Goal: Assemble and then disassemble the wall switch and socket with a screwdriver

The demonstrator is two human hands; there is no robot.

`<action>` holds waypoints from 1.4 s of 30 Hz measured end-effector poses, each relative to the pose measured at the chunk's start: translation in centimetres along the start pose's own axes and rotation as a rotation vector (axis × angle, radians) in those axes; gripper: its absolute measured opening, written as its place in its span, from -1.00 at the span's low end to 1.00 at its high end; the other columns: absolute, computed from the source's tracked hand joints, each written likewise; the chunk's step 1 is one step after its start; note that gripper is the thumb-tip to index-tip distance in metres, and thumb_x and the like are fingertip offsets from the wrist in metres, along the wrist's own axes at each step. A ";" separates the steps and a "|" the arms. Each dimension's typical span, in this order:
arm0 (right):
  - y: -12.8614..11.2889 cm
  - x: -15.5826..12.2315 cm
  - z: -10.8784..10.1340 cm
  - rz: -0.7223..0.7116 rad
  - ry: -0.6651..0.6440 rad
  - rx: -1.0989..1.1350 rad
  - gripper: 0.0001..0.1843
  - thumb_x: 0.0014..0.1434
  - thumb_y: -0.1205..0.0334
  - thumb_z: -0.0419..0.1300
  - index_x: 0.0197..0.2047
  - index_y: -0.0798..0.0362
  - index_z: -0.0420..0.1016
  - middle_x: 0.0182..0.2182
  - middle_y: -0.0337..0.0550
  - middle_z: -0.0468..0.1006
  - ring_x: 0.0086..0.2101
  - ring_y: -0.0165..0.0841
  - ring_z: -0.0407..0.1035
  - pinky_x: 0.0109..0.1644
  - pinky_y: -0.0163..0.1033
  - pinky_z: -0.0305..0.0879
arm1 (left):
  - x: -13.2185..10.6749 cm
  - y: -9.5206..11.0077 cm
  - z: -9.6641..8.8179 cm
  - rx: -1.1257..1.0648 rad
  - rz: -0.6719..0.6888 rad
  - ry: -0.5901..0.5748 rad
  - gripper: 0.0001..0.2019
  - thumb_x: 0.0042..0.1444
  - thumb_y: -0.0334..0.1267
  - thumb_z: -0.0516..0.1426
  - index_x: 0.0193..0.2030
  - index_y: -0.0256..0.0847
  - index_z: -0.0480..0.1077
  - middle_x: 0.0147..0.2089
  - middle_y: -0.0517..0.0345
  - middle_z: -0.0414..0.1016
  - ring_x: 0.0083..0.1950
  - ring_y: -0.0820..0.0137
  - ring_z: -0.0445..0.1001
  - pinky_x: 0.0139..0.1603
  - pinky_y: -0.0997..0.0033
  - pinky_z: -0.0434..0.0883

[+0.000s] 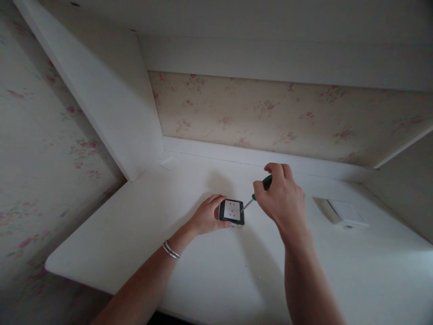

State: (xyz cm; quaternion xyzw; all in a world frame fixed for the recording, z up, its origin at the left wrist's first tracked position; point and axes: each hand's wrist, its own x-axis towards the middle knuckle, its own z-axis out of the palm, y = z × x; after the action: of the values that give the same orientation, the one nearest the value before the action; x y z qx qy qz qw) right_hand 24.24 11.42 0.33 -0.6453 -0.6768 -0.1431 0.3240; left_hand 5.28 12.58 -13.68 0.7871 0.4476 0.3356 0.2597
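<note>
A small square wall socket with a white face and a dark frame lies on the white desk. My left hand grips its left edge, fingers curled round it. My right hand is closed on a green-handled screwdriver. The screwdriver's metal tip touches the right edge of the socket. A silver bracelet sits on my left wrist.
A white socket cover plate lies on the desk to the right. A small white flat piece rests at the back left corner. A white shelf panel rises on the left, and floral wallpaper backs the desk.
</note>
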 end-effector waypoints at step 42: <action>-3.2 -1.6 1.3 -0.277 -0.105 0.338 -0.85 0.18 0.31 -0.02 -0.15 0.01 0.23 -0.20 -0.11 0.38 -0.36 -0.32 0.33 -0.39 -0.25 0.18 | 0.2 0.3 -0.1 -0.002 -0.001 0.010 -0.19 -0.27 -0.02 0.36 0.17 -0.07 0.21 0.14 0.04 0.34 0.15 0.09 0.28 0.18 0.07 0.21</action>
State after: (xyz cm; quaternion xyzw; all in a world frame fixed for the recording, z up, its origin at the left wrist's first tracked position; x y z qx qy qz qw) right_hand 20.73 10.57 -0.93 -0.4895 -0.7892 -0.0370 0.3690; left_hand 5.44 12.65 -13.29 0.7851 0.4488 0.3398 0.2585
